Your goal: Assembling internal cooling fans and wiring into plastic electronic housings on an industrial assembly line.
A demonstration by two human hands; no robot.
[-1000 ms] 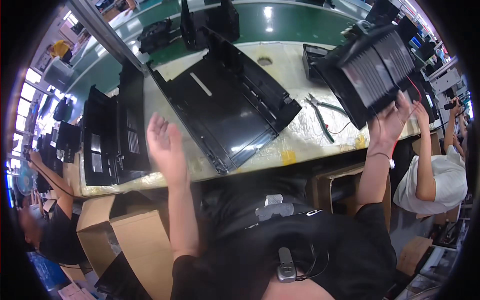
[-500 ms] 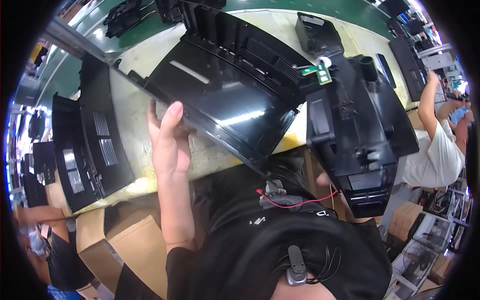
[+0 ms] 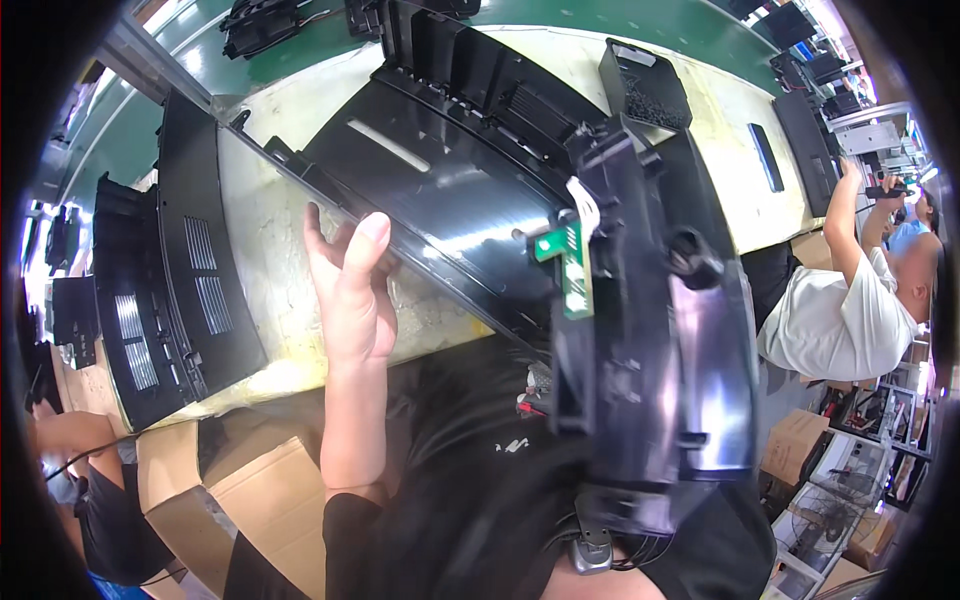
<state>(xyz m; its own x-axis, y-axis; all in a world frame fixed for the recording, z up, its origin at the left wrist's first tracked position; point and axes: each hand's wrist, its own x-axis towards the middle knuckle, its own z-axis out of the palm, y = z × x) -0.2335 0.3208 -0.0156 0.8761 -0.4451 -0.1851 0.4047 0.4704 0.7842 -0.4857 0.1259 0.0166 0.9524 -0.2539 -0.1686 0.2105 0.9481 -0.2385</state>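
My left hand grips the near edge of a large black plastic housing, thumb over the rim and some fingers behind it. The housing is tilted over the table, with a long slot in its flat face and a ribbed wall along its far side. In front of its right end hangs a second black plastic part, long and blurred, with a round stub on it. A small green circuit board with a white wire bundle dangles at this part's left side. My right hand is hidden behind the part.
Black vented panels stand at the table's left end. A black bin of small dark pieces and a narrow dark bar lie on the far right of the pale table. An open cardboard box is at lower left; a co-worker works at right.
The second part has swung nearer my body and turned, bringing the green board left and down. My left hand still holds the housing. The red wire is now mostly hidden.
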